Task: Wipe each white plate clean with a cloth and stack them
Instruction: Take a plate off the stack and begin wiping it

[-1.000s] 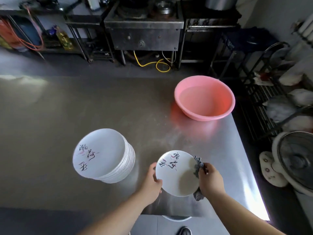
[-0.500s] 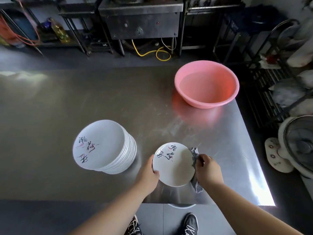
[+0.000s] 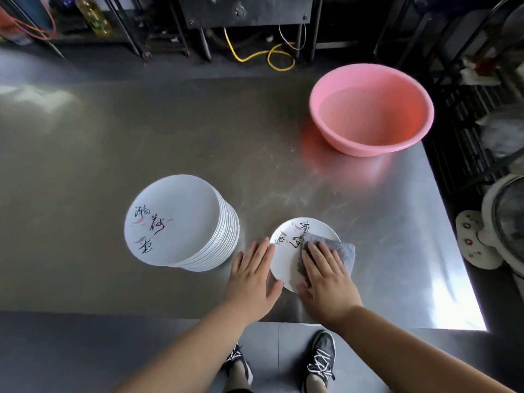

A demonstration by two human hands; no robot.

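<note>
Spanning the scene, a steel worktop (image 3: 113, 143) carries a pink basin (image 3: 371, 109) at far right and a stack of white plates (image 3: 181, 222) near the middle. Just right of the stack lies a single plate (image 3: 286, 251); the left hand (image 3: 252, 279), fingers straight, steadies its left rim. The right hand (image 3: 326, 276) presses a grey cloth (image 3: 337, 248) flat onto it, fingers extended.

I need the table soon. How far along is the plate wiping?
Done, apparently: a tall stack of white plates stands on the steel table. In hand: the right hand presses a grey cloth flat on a single plate, steadied by the left hand. Left: stacking it; no other loose plates show.
</note>
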